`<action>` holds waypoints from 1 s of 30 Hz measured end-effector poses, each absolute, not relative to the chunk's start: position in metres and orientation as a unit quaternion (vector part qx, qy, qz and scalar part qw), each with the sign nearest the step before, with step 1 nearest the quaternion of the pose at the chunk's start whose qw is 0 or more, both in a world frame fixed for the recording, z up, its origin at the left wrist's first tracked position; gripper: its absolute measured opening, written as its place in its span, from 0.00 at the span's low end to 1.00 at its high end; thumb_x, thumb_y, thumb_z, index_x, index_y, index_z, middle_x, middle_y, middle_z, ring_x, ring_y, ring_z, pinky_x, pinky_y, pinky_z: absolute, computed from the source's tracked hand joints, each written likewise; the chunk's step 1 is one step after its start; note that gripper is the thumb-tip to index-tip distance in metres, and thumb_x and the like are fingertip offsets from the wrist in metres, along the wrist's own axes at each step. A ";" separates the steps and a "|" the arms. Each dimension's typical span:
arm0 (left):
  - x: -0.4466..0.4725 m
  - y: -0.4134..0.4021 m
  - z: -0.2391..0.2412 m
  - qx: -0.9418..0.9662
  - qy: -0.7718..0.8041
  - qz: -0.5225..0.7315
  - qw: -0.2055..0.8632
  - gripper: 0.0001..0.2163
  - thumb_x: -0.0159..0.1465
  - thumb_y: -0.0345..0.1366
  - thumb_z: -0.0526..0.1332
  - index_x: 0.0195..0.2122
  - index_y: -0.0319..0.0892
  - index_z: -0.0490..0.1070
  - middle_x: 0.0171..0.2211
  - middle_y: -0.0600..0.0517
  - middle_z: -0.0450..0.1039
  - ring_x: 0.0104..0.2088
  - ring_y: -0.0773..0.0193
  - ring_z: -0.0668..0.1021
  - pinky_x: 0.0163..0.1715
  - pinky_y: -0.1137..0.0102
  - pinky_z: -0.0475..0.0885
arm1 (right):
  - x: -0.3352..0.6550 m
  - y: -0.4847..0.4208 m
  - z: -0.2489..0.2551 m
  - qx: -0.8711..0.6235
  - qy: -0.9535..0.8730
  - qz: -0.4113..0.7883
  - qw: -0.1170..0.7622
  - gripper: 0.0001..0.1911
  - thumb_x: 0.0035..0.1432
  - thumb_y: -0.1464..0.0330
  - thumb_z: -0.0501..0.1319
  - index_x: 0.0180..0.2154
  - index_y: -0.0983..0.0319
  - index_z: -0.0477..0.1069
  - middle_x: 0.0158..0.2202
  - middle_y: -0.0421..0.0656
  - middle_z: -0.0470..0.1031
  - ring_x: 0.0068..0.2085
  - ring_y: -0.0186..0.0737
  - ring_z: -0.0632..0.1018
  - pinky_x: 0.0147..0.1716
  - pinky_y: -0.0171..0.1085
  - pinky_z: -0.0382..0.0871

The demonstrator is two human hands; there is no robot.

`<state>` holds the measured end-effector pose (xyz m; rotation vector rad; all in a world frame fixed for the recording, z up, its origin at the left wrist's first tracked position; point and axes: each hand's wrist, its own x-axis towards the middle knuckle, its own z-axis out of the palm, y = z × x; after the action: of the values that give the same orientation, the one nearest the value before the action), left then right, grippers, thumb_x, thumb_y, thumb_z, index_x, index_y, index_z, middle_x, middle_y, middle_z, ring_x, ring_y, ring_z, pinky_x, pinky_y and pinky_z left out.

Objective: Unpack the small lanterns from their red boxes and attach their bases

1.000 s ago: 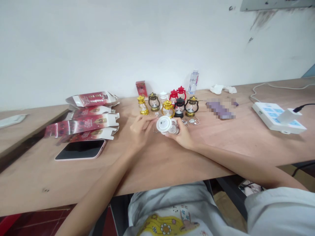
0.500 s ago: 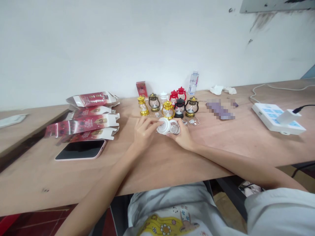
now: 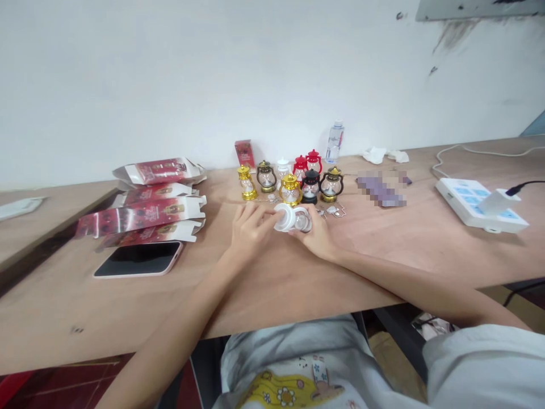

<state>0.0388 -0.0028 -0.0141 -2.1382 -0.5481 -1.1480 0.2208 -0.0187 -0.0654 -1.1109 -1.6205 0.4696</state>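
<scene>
Closely curled right fingers [image 3: 315,220] round smooth white lantern [image 3: 302,219], left fingers [image 3: 251,218] touching circular base [image 3: 286,220], grip unclear

The held lantern [image 3: 289,218] is partly covered by the right hand [image 3: 319,233]. The purple item [image 3: 383,190] is partly blurred. The grey panel [image 3: 477,8] is cut by the top edge.

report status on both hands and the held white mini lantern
Right hand holding white mini lantern. Left hand at its round base. Lantern tipped, base toward camera. Gold mini lantern standing just beyond.
</scene>
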 end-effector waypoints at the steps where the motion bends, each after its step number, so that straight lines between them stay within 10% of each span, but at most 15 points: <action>1: 0.039 -0.003 -0.014 -0.814 -0.203 -0.436 0.326 0.09 0.59 0.25 0.60 0.37 0.44 0.73 0.29 0.51 0.75 0.29 0.64 0.66 0.29 0.69 0.55 | 0.221 -0.019 -0.065 -0.466 -0.682 0.193 0.530 0.22 0.46 0.68 0.65 0.43 0.58 0.61 0.42 0.43 0.70 0.43 0.44 0.72 0.43 0.43 0.66; 22: 0.041 -0.007 -0.020 -0.818 -0.244 -0.465 0.233 0.04 0.61 0.31 0.60 0.35 0.45 0.74 0.32 0.52 0.78 0.31 0.63 0.71 0.31 0.67 0.58 | 0.220 -0.022 -0.062 -0.456 -0.679 0.196 0.542 0.22 0.46 0.68 0.66 0.43 0.59 0.61 0.41 0.43 0.70 0.43 0.44 0.72 0.43 0.42 0.66; 30: 0.035 0.003 -0.020 -0.780 -0.408 -0.475 0.015 0.09 0.64 0.34 0.51 0.41 0.40 0.69 0.39 0.48 0.73 0.37 0.62 0.71 0.38 0.66 0.64 | 0.217 -0.020 -0.064 -0.459 -0.614 0.241 0.595 0.32 0.39 0.61 0.71 0.45 0.58 0.59 0.42 0.43 0.71 0.43 0.43 0.73 0.42 0.42 0.68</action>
<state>0.0346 0.0033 -0.0201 -2.4256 -1.2706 -1.4763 0.2166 -0.0199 -0.0644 -1.0669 -1.4267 0.5593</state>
